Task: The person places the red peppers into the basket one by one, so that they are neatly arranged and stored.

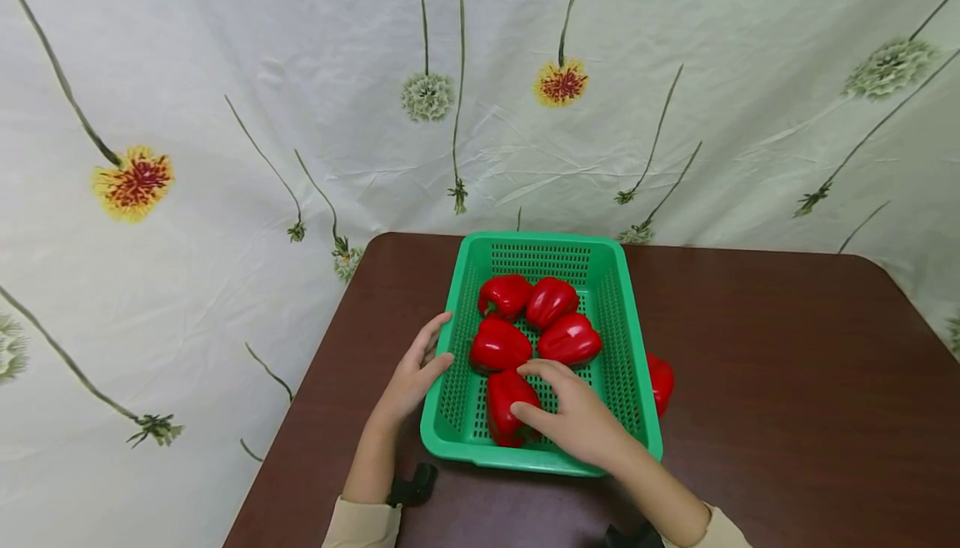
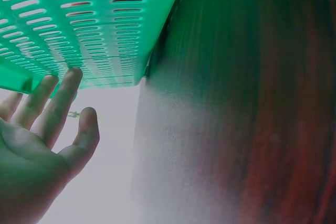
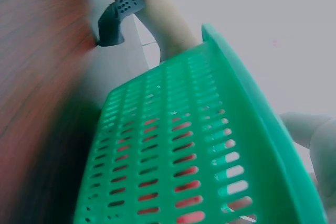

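Observation:
A green slotted plastic basket [image 1: 542, 466] holds several red bell peppers, two at the back [image 1: 504, 296] [image 1: 552, 302], others in the middle [image 1: 500, 344] [image 1: 570, 339] and one nearest the front [image 1: 506, 414]. My right hand [image 1: 581, 423] reaches over the basket's front right, thumb and index finger curved onto the front pepper; its other fingers are hidden. Along the basket's left side, my left hand [image 1: 408, 381] has its fingers spread loosely. In the left wrist view, fingertips of the left hand [image 2: 44, 135] meet the slotted wall [image 2: 100, 30].
Another red bell pepper [image 1: 661, 383] lies on the dark brown table [image 1: 787, 381], just outside the basket's right wall and partly hidden by it. A white cloth with printed flowers [image 1: 337, 47] hangs behind the table. Black straps with mounts [image 1: 414, 485] are on the wrists.

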A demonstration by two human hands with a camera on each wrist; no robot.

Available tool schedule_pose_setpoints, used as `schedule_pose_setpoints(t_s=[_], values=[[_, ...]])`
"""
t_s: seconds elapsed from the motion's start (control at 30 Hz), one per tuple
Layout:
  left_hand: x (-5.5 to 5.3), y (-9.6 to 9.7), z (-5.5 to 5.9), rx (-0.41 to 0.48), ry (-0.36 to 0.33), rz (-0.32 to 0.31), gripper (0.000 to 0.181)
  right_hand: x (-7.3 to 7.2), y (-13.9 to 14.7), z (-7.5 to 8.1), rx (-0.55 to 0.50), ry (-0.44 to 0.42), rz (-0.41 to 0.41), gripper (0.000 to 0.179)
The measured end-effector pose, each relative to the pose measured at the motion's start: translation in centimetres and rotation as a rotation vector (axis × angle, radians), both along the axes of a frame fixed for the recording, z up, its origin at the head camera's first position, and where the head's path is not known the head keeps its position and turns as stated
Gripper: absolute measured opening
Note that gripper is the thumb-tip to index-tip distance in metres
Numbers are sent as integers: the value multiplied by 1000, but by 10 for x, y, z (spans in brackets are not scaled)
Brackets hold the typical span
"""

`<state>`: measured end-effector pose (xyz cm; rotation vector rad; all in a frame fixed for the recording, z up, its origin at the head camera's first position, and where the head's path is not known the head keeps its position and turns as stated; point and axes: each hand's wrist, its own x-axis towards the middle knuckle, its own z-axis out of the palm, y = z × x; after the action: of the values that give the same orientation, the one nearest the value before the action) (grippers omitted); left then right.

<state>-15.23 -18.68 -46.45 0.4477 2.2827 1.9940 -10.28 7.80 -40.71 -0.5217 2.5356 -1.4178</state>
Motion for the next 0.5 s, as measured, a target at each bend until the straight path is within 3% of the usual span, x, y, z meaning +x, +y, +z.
schedule_pose_setpoints(t_s=[0.23,0.5], values=[[0,1,1,-3,4,3,58,3,16,7,-70,25,-58,43],[0,0,-1,-7,7,5,58,6,40,17,-108,200,-110,38]])
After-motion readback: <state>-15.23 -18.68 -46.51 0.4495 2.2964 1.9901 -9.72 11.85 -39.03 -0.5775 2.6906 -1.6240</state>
